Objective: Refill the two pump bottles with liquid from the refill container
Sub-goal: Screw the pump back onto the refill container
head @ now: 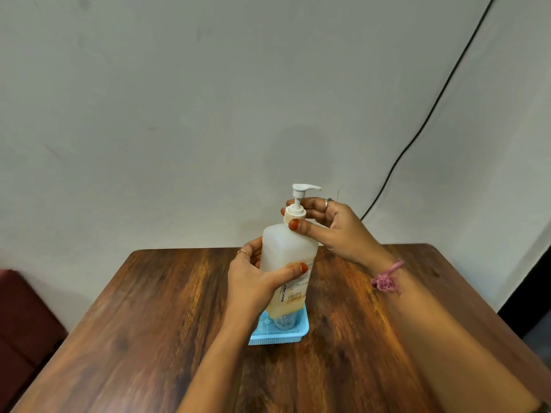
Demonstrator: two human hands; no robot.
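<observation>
A tall translucent pump bottle [287, 248] with a white label and a little yellowish liquid at its bottom is held up over a light blue mesh tray [301, 330]. My left hand [253, 278] grips the bottle's body around the middle. My right hand [331, 225] pinches the bottle's collar just below the white pump head [302, 189]. A smaller clear bottle [284, 321] stands in the tray, mostly hidden behind the held bottle. No separate refill container shows.
The tray sits near the middle of a brown wooden table [149, 338] that ends at a pale wall. A black cable [432, 111] runs down the wall at the right. A dark red seat [24, 317] lies left of the table.
</observation>
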